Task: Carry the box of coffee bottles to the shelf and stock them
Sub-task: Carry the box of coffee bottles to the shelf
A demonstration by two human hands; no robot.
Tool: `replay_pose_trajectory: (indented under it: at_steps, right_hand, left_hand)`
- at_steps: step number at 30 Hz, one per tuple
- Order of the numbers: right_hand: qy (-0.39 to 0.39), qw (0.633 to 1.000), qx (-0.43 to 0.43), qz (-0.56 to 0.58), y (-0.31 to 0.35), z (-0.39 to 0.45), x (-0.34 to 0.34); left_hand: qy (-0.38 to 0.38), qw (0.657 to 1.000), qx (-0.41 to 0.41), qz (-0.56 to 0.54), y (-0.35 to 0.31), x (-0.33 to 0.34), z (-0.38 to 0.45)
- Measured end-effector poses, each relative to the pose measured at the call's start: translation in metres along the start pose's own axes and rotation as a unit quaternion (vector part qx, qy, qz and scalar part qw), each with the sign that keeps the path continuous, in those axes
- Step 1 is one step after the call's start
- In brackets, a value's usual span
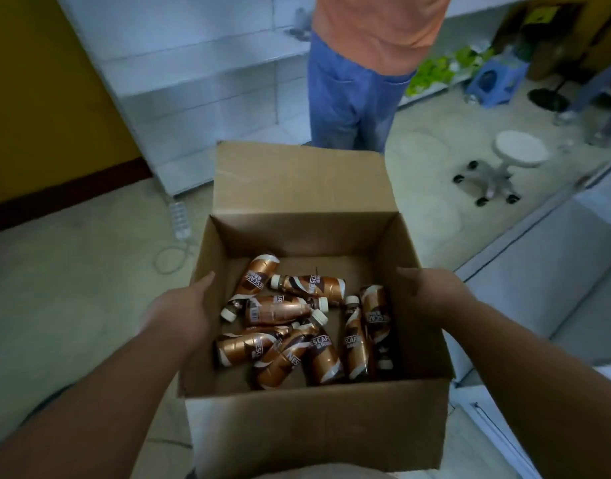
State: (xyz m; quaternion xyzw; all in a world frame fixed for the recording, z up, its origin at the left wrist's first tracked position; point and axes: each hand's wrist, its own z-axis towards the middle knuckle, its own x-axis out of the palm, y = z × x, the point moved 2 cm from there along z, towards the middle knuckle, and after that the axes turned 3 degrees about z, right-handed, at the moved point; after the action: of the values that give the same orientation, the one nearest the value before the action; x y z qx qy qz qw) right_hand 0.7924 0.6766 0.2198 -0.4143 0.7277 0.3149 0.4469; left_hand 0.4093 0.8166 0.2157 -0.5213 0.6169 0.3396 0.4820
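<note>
An open cardboard box (pixel 318 430) is held in front of me above the floor, its far flap standing up. Several brown coffee bottles (pixel 283 311) with white caps lie loose on its bottom. My left hand (pixel 183 305) presses flat against the box's left wall from outside, thumb along the rim. On the opposite side my right hand (pixel 432 292) grips the right wall. A white shelf unit (pixel 200 81) stands ahead on the left with bare boards.
A person in an orange shirt and jeans (pixel 359 84) stands just beyond the box, facing the shelf. A white wheeled stool (pixel 504 164) and a blue plastic stool (pixel 497 81) are on the right. A power strip (pixel 181 219) with cable lies on the floor at left.
</note>
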Motion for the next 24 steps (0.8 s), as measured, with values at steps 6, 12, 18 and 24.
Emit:
replay_pose_trajectory:
  at_steps: [6,12,18,24]
  right_hand:
    - [-0.052,0.987,0.138,0.068,-0.026,0.033,-0.023]
    - [-0.060,0.964,0.235,0.112,-0.077,0.053,-0.031]
    - [-0.052,0.936,0.309,0.162,-0.146,0.083,-0.022]
    - [-0.052,0.915,0.353,0.187,-0.222,0.133,-0.057]
  left_hand:
    - [0.002,0.988,0.144,0.051,-0.068,-0.044,0.140]
    - [0.009,0.966,0.234,0.107,-0.166,-0.063,0.225]
    - [0.045,0.939,0.311,0.141,-0.281,-0.057,0.290]
    - [0.060,0.924,0.343,0.157,-0.396,-0.070,0.347]
